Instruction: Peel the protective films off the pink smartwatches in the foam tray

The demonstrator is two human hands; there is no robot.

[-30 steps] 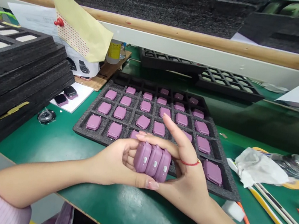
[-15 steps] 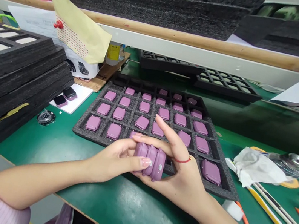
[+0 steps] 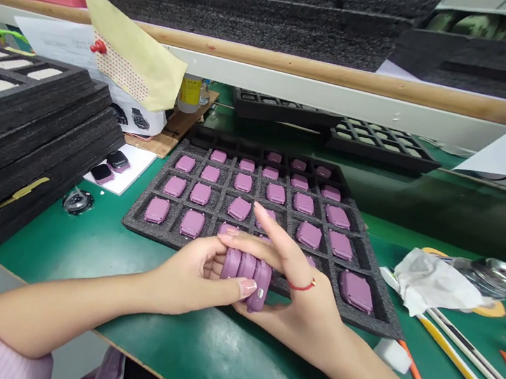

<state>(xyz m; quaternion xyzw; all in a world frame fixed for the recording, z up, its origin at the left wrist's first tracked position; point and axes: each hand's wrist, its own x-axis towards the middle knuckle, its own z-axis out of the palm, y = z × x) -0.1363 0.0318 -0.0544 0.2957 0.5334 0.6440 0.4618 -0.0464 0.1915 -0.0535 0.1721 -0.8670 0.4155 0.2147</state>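
Observation:
Three purple watch cases (image 3: 247,269) stand pressed side by side between my hands, above the near edge of a black foam tray (image 3: 162,236). My left hand (image 3: 204,275) is closed on the stack, its thumb across the front of the cases by a small pale side button. My right hand (image 3: 290,273) wraps the stack from the right, with its fingers over the top and its thumb side below; one finger points up and away. Several more purple watch cases (image 3: 192,222) lie singly in the tray's compartments, and my hands hide part of the front row.
A stack of black foam trays (image 3: 46,148) rises at left, beside white paper holding two watches (image 3: 101,172). At right lie a white cloth (image 3: 432,281), a metal-topped jar (image 3: 504,278), a white block (image 3: 393,354) and pens. A wooden-edged shelf (image 3: 302,68) crosses overhead.
Both hands and the stacked watch cases have shifted slightly left and down. The left thumb has slid right across the cases, toward the rightmost one.

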